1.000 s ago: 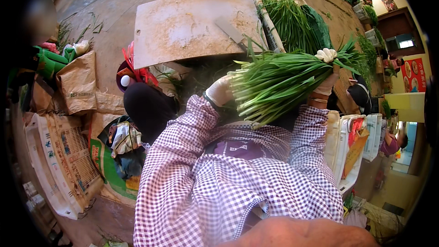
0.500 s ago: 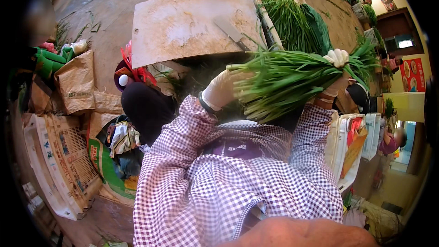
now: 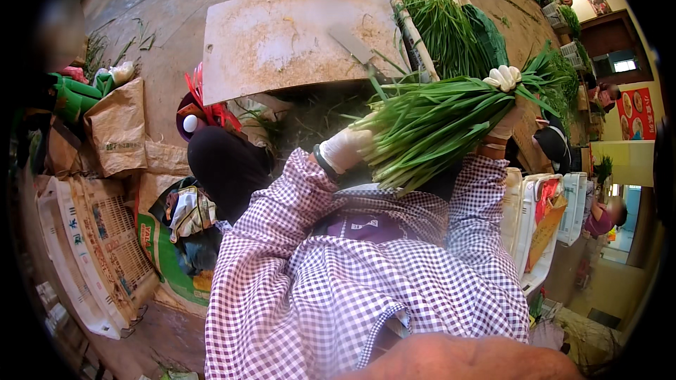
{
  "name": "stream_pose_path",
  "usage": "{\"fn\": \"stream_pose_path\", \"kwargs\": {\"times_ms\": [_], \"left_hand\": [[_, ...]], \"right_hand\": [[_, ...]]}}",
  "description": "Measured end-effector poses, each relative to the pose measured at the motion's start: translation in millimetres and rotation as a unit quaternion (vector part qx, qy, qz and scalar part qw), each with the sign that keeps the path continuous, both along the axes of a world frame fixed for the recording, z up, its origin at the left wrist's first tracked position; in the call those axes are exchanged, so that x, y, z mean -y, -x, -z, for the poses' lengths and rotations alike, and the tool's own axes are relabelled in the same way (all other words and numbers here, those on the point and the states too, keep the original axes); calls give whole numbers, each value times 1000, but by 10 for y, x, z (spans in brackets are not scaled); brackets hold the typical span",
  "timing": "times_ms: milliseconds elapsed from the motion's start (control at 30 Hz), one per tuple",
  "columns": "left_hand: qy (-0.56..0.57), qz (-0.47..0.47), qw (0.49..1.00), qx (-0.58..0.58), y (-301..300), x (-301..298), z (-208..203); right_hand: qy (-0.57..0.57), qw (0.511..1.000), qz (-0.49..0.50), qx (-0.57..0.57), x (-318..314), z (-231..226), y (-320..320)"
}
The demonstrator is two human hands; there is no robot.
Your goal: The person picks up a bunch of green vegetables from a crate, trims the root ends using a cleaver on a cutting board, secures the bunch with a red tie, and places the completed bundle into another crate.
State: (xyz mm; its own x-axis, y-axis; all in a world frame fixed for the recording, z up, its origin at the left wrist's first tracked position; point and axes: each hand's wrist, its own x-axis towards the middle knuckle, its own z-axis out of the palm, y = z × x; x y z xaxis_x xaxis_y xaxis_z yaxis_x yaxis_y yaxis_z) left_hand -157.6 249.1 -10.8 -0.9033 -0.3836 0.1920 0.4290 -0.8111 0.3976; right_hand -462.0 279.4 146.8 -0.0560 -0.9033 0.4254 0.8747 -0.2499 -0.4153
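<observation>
A thick bundle of long green garlic chives point(image 3: 440, 127) lies across my front, pale stem ends toward the left and leaf tips to the right. My right hand point(image 3: 503, 79), in a white glove, is closed around the leafy part. At the stem ends is my gloved left hand point(image 3: 345, 149), touching the bundle; its fingertips are hidden among the stalks, so their grip does not show. Beyond the bundle, a large knife point(image 3: 352, 46) rests on a dirt-stained pale board point(image 3: 296, 35).
A pale-rimmed crate point(image 3: 415, 35) holding more chives and green netting stands right of the board. Red plastic strips point(image 3: 201, 95) hang at its left. Stacked white crates point(image 3: 84, 260) and a brown sack point(image 3: 116, 127) are on the left; more crates point(image 3: 542, 232) stand at right.
My left hand has shifted slightly down along the stem ends. My right hand has moved a little up and left, tilting the bundle's leafy end higher.
</observation>
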Motion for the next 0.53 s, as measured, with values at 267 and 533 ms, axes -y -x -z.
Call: {"fn": "stream_pose_path", "kwargs": {"times_ms": [267,533], "left_hand": [[-20,-72,994,84,-54,-10,-254],[283,-31,884,369,-498,252,374]], "right_hand": [[29,1000,-12,-5,-29,-111,59],[39,997,34,-55,-127,-305,173]]}}
